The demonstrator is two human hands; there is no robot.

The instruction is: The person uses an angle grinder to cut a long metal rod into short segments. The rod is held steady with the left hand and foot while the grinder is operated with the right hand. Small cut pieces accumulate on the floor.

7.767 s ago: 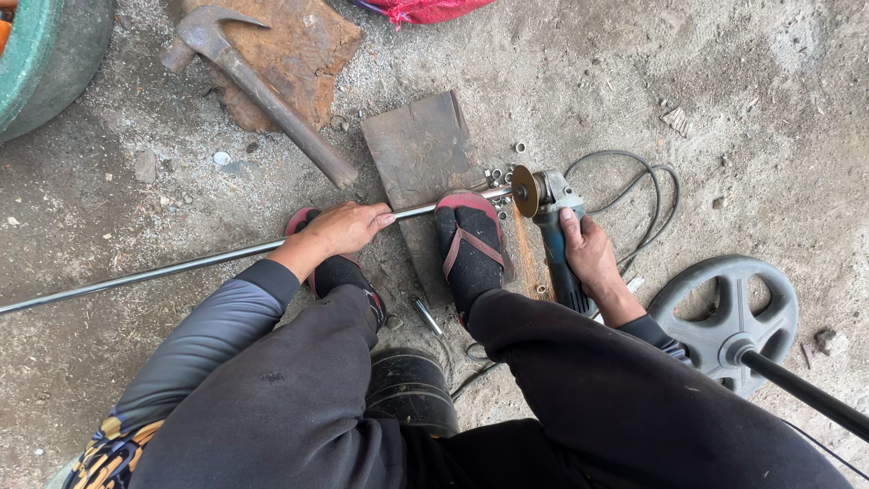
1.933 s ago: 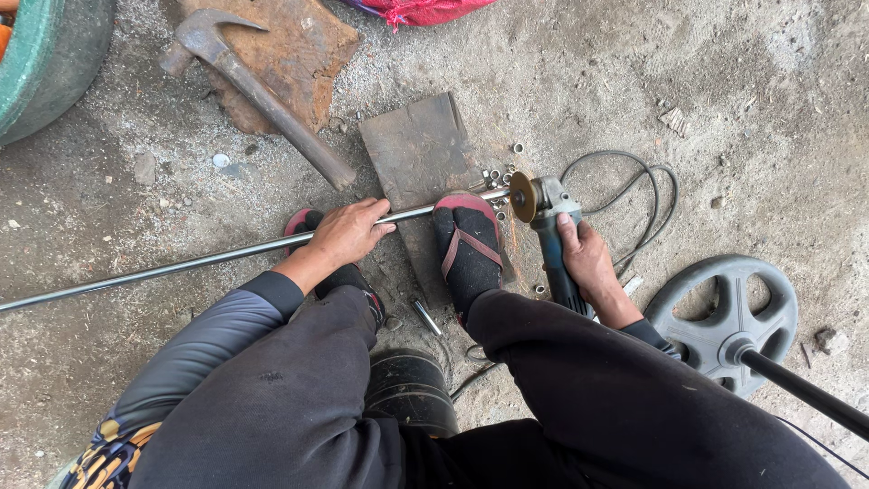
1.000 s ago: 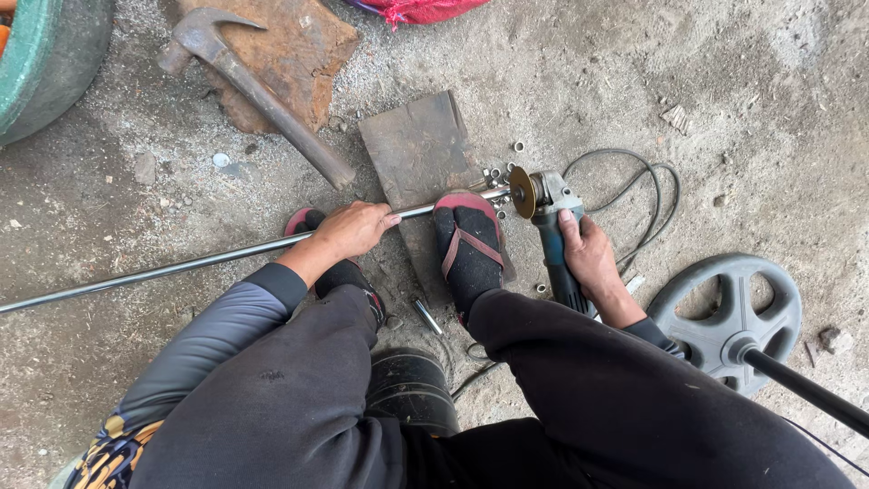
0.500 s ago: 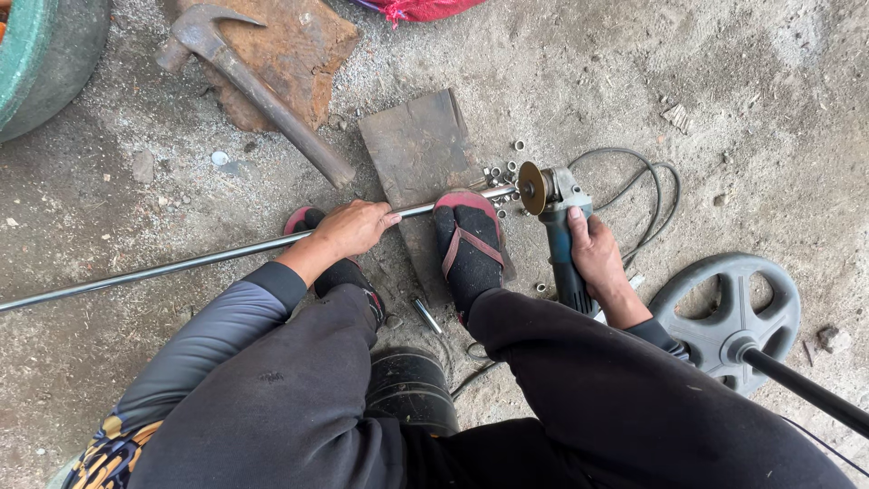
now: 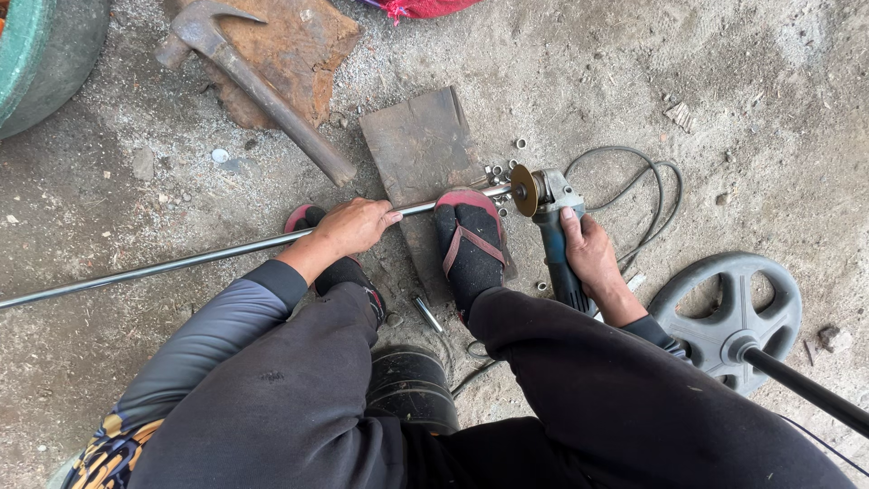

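A long thin metal rod (image 5: 163, 269) lies across the concrete floor from the far left to a flat rusty steel plate (image 5: 421, 149). My left hand (image 5: 355, 226) grips the rod just left of my right foot in a red sandal and dark sock (image 5: 471, 246), which stands on the rod. My right hand (image 5: 590, 254) holds a blue angle grinder (image 5: 550, 222) by its body. Its disc (image 5: 522, 189) meets the rod's right end. Several short cut metal pieces (image 5: 496, 172) lie by the disc.
A large hammer (image 5: 258, 86) rests on a rusty slab at the top. A green tub (image 5: 45, 54) fills the top left corner. A grey weight plate on a bar (image 5: 735, 312) lies at right. The grinder's cable (image 5: 647, 195) loops behind it. I sit on a black tyre (image 5: 412, 385).
The grinder has shifted a little, bringing its disc onto the rod's end. My left hand has slid slightly along the rod. My foot stays on it.
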